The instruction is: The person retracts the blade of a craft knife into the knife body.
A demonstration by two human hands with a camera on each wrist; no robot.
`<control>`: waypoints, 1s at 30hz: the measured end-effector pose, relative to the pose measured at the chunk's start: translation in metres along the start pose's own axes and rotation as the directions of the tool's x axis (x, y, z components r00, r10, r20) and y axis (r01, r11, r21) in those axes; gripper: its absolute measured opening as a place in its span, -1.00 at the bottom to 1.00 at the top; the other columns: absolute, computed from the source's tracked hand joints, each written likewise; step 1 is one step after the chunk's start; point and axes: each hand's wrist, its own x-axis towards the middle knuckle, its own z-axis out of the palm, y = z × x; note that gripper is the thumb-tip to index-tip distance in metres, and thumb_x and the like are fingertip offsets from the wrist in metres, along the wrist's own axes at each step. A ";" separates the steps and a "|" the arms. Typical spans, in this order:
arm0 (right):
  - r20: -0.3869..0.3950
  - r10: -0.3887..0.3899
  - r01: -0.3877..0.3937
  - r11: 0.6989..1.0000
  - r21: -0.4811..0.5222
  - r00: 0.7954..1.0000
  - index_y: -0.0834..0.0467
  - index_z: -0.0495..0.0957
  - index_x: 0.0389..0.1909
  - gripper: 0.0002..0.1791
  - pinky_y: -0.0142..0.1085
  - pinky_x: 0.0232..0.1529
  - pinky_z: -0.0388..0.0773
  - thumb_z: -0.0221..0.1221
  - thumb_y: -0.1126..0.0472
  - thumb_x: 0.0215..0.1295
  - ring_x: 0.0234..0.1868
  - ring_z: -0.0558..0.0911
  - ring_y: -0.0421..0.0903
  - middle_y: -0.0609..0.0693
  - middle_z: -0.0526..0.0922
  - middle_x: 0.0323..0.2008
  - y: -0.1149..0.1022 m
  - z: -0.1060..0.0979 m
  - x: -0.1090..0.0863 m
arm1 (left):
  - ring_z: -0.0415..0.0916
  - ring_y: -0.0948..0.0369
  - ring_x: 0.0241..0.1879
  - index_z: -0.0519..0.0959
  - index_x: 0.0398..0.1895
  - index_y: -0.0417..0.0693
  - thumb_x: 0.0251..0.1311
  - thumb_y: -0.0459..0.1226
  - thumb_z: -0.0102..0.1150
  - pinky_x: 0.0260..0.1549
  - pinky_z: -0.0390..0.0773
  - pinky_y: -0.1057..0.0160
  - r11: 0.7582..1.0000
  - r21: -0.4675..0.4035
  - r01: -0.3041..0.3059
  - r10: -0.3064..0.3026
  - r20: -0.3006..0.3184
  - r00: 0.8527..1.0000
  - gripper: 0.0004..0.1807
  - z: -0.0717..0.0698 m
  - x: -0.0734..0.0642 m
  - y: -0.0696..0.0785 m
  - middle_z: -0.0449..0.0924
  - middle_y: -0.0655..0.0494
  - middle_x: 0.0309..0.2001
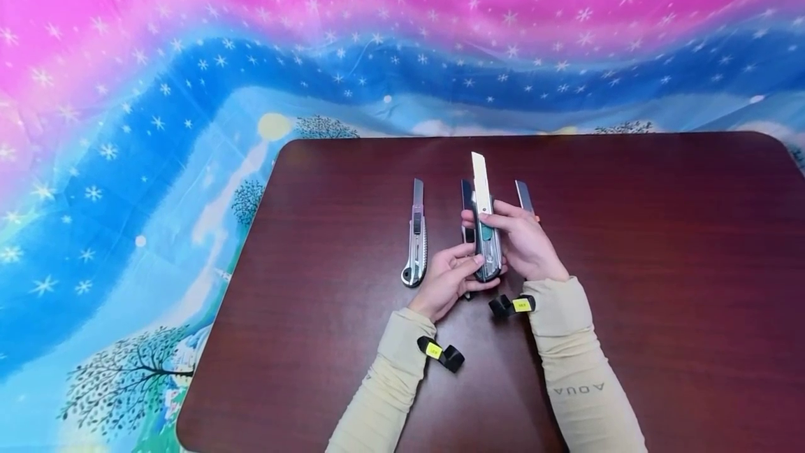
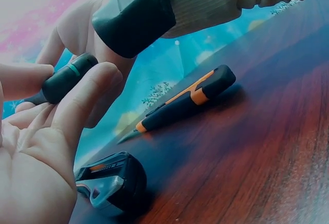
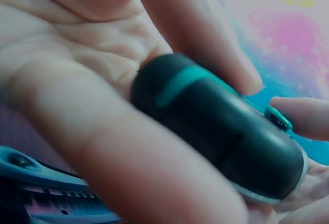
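Both hands are on one box cutter [image 1: 488,252], black and grey with green trim, its silver blade [image 1: 481,177] extended and pointing away from me. My left hand [image 1: 443,278] grips the rear end of the handle, thumb on top and fingers beneath. From the far side, my right hand [image 1: 528,243] holds the front of the handle, its thumb at the green slider [image 3: 279,117]. In the right wrist view the rounded black handle [image 3: 221,126] fills the middle, with a green stripe round its end.
A silver box cutter [image 1: 416,243] lies left of the hands, blade out. A darker cutter [image 1: 467,194] lies partly hidden behind the held one. Right of it is a black and orange cutter [image 2: 180,98], mostly covered by my right hand in the head view. All lie on a brown table [image 1: 302,313].
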 end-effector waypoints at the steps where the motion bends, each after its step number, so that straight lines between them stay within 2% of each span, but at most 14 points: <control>1: -0.001 -0.001 0.001 1.000 0.000 1.000 0.33 0.05 0.43 -0.40 -0.33 0.13 0.54 -0.01 0.28 0.46 -0.01 0.65 -0.18 -0.05 0.73 -0.09 0.000 0.000 0.000 | 0.38 -0.33 0.18 0.24 0.31 -0.47 0.41 -0.42 -0.12 0.07 0.57 -0.01 1.000 0.001 -0.002 0.002 -0.002 1.000 -0.55 0.000 0.000 0.000 0.31 -0.63 0.18; 7: 0.011 -0.009 0.009 1.000 -0.001 1.000 0.28 0.11 0.39 -0.47 -0.36 0.09 0.55 -0.04 0.32 0.46 -0.02 0.64 -0.17 -0.08 0.71 -0.08 -0.002 0.001 0.000 | 0.35 -0.37 0.17 0.26 0.29 -0.49 0.41 -0.42 -0.13 0.05 0.57 -0.01 1.000 0.004 -0.011 0.011 -0.012 1.000 -0.56 0.000 0.002 0.000 0.32 -0.64 0.16; 11: 0.019 0.004 -0.004 1.000 0.019 1.000 0.27 0.10 0.39 -0.46 -0.35 0.02 0.56 -0.03 0.32 0.46 -0.08 0.63 -0.18 -0.07 0.69 -0.06 0.000 -0.001 -0.004 | 0.39 -0.35 0.17 0.26 0.30 -0.49 0.41 -0.42 -0.12 0.03 0.59 -0.01 1.000 0.002 0.013 -0.013 -0.011 1.000 -0.55 0.000 0.001 0.000 0.32 -0.62 0.18; 13: 0.021 0.009 -0.009 1.000 0.024 1.000 0.26 0.12 0.39 -0.46 -0.36 0.00 0.55 -0.02 0.32 0.45 -0.11 0.62 -0.18 -0.06 0.69 -0.04 0.001 -0.002 -0.006 | 0.38 -0.35 0.17 0.26 0.29 -0.49 0.41 -0.42 -0.11 0.02 0.59 -0.01 1.000 0.004 0.023 -0.023 0.001 1.000 -0.55 0.000 0.000 0.000 0.32 -0.61 0.19; 20: -0.005 0.007 -0.007 0.998 -0.061 1.000 0.22 0.14 0.39 -0.45 -0.40 0.02 0.54 0.02 0.23 0.45 -0.06 0.61 -0.16 -0.07 0.69 -0.02 0.007 -0.006 -0.013 | 0.31 -0.39 0.18 0.21 0.32 -0.50 0.41 -0.45 -0.16 0.05 0.57 -0.02 1.000 0.017 0.024 -0.026 0.077 0.997 -0.54 -0.003 -0.002 -0.001 0.27 -0.63 0.21; 26: 0.040 -0.002 0.002 1.000 0.003 0.999 0.25 0.07 0.42 -0.42 -0.35 0.03 0.61 -0.01 0.23 0.47 0.00 0.67 -0.12 0.00 0.72 -0.03 0.008 -0.008 -0.014 | 0.38 -0.35 0.16 0.20 0.33 -0.48 0.37 -0.49 -0.14 0.02 0.61 0.07 0.997 0.060 0.040 -0.044 0.065 0.997 -0.53 -0.006 0.000 -0.002 0.29 -0.63 0.18; 30: 0.071 -0.018 0.015 0.999 0.041 0.997 0.27 0.08 0.40 -0.46 -0.34 0.03 0.61 -0.03 0.28 0.48 -0.04 0.67 -0.11 0.02 0.71 -0.02 0.009 -0.011 -0.014 | 0.39 -0.34 0.15 0.19 0.34 -0.47 0.37 -0.50 -0.14 -0.03 0.64 0.12 0.996 0.069 0.055 -0.059 0.059 0.997 -0.51 -0.005 0.002 -0.002 0.30 -0.62 0.18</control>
